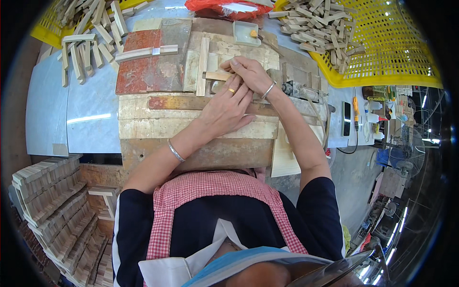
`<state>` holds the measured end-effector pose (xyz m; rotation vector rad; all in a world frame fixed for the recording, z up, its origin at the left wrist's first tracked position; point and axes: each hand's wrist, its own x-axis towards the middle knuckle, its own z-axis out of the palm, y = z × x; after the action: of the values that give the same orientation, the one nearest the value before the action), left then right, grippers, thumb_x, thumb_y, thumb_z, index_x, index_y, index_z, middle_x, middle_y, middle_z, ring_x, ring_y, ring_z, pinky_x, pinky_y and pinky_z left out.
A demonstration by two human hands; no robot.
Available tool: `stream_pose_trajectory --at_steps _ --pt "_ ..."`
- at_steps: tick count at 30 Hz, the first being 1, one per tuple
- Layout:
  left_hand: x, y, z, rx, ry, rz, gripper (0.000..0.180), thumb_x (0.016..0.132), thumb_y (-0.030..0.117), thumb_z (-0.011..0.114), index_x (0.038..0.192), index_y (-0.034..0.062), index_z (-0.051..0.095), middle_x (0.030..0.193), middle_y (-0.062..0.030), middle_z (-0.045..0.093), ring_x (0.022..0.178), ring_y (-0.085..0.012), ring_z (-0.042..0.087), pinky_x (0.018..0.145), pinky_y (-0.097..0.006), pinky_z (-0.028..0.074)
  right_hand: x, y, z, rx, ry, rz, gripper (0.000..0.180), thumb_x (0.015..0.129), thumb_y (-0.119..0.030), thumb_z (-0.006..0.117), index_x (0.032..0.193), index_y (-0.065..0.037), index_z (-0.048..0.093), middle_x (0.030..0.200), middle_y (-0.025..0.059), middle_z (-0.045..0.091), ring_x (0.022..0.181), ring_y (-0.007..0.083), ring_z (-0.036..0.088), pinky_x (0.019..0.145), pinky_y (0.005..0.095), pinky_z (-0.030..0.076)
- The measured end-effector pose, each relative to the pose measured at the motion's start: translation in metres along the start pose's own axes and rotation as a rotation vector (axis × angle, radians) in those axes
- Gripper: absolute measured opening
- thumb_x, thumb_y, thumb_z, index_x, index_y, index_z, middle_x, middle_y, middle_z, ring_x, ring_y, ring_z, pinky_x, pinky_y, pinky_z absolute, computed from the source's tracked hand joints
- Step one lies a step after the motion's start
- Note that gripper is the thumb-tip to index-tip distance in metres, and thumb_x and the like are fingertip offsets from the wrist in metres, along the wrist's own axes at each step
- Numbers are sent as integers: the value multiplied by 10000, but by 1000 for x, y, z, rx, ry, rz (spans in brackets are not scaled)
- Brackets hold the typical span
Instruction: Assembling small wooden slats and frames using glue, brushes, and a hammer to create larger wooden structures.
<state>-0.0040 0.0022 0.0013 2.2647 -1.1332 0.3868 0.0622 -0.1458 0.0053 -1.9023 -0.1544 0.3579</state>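
From my remote seat I see a short wood block (216, 76), its left end meeting a longer wooden strip (203, 55) on the worktable (196, 155). My left hand (225, 109) extends narrow-set fingers toward it; my right hand (252, 76) overlaps them, fingers bent. I can't tell which grips.

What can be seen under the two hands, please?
A short wooden piece pokes out leftward; the left hand and right hand together hide its other end and whatever lies beneath.
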Motion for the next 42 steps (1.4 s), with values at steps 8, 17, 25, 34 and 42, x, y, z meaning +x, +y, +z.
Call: stream_pose_trajectory --at_steps 8,17,25,34,42 --pt "-3 -6 3 38 -67 -32 639 732 374 683 1145 -87 522 1211 -233 481 1200 -391 435 1063 -457 331 -4 -9 0 -185 -91 -42 184 882 -189 645 907 -8 659 841 0 616 769 79 539 719 242 456" --pt "-4 -3 3 64 -75 -34 626 752 371 665 1156 -85 523 1211 -211 490 1190 -392 439 1058 -450 334 -5 -10 0 -238 -113 -73 164 872 -142 630 946 3 650 885 25 621 829 93 551 766 248 456" --pt "-1 -4 3 75 -69 -39 644 769 402 654 1198 -60 520 1218 -208 481 1219 -417 405 1080 -463 302 1 -20 -12 -318 -180 -82 198 887 -171 616 978 -5 672 921 59 649 863 124 570 800 263 461" --pt "6 -6 1 187 -164 -66 716 786 477 618 1242 -61 492 1261 -191 453 1228 -395 372 1099 -490 245 52 -54 0 -526 20 -192 259 898 -262 611 1012 -44 690 885 60 672 747 139 590 715 273 486" --pt "4 -9 4 80 -198 -79 757 812 536 563 1335 4 435 1373 -191 385 1291 -378 329 1093 -510 216 140 -92 88 -898 1 -546 410 866 -435 567 1105 -117 664 1016 108 649 962 277 609 857 381 482"
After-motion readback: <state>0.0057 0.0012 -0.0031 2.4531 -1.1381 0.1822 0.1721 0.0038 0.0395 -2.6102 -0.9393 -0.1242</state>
